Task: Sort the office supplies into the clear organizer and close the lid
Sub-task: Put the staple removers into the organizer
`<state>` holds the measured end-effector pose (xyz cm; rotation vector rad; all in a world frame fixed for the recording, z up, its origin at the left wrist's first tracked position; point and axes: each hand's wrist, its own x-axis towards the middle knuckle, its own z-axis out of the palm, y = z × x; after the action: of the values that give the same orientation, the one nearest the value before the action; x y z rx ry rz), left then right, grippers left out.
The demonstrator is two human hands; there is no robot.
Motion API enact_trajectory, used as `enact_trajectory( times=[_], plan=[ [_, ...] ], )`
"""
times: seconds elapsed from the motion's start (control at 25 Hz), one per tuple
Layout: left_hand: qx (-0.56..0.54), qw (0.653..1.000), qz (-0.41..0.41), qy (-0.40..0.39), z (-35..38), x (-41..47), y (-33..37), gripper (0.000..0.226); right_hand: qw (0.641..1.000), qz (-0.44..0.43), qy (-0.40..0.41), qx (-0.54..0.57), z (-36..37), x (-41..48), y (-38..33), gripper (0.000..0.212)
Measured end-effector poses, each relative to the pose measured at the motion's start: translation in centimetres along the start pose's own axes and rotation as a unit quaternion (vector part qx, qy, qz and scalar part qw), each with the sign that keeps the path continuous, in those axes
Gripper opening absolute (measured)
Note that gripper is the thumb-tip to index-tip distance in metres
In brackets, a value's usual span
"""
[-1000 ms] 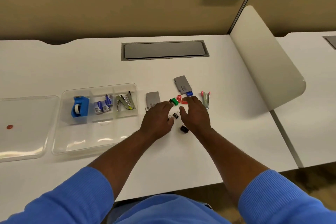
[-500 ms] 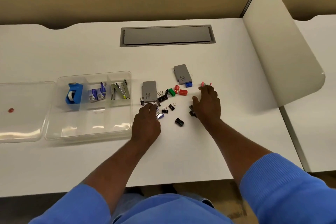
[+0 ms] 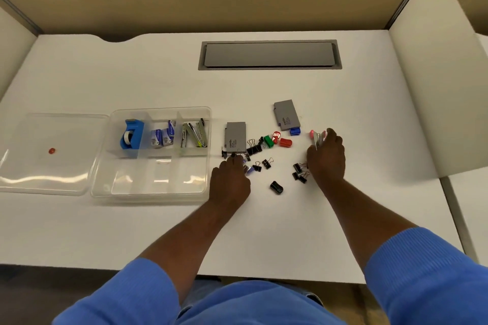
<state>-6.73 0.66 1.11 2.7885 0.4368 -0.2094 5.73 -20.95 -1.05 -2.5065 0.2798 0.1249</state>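
Observation:
The clear organizer (image 3: pixel 150 192) sits left of centre, and its lid (image 3: pixel 39 182) lies flat beside it. Its back compartments hold a blue tape dispenser (image 3: pixel 131 134), staple boxes (image 3: pixel 163 136) and metal staplers (image 3: pixel 194 134). Loose supplies lie to its right: two grey boxes (image 3: pixel 235 136) (image 3: pixel 286 115), black binder clips (image 3: pixel 266 163), and green (image 3: pixel 268 141), red (image 3: pixel 285 142) and blue (image 3: pixel 295 131) pieces. My left hand (image 3: pixel 229 182) curls over small clips by the nearer grey box. My right hand (image 3: pixel 326 155) grips a pink-tipped stapler (image 3: pixel 317 137).
A small red dot (image 3: pixel 52 150) lies on the lid. A black piece (image 3: pixel 276 187) sits alone between my hands, with more black clips (image 3: pixel 299 174) by my right wrist. A grey cable hatch (image 3: pixel 269 55) is set into the desk behind. A curved divider panel (image 3: pixel 433 74) bounds the right side.
My hands have parted from the middle of the pile. The left went toward the nearer grey box, and the right reached out and closed on the pink-tipped stapler. The camera tilted down.

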Motion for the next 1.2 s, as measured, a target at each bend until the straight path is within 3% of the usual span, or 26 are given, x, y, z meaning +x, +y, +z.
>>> enact_trajectory(
  times=[0.12, 0.28, 0.6, 0.96, 1.2],
  plan=[
    [-0.034, 0.999, 0.01, 0.008, -0.8, 0.3, 0.1, 0.033, 1.0, 0.004, -0.003, -0.016, 0.0, -0.6, -0.6, 0.067],
    [-0.061, 0.998, 0.019, 0.009, -2.3, 0.9, -0.3, 0.039, 0.998, -0.062, 0.001, -0.03, 0.2, -2.0, -2.6, 0.06],
    [-0.09, 0.99, 0.049, 0.102, -8.2, 3.5, -4.6, 0.045, 0.987, -0.152, 0.013, 0.042, 2.0, -3.8, -11.4, 0.057],
    [-0.19, 0.979, -0.002, 0.08, -12.5, 7.4, -11.7, 0.054, 0.976, -0.204, -0.047, 0.058, 7.1, -6.5, -22.4, 0.066],
    [-0.186, 0.981, 0.003, 0.059, -13.2, 9.8, -17.2, 0.057, 0.978, -0.194, -0.079, -0.011, 11.5, -8.0, -26.9, 0.043]
  ],
)
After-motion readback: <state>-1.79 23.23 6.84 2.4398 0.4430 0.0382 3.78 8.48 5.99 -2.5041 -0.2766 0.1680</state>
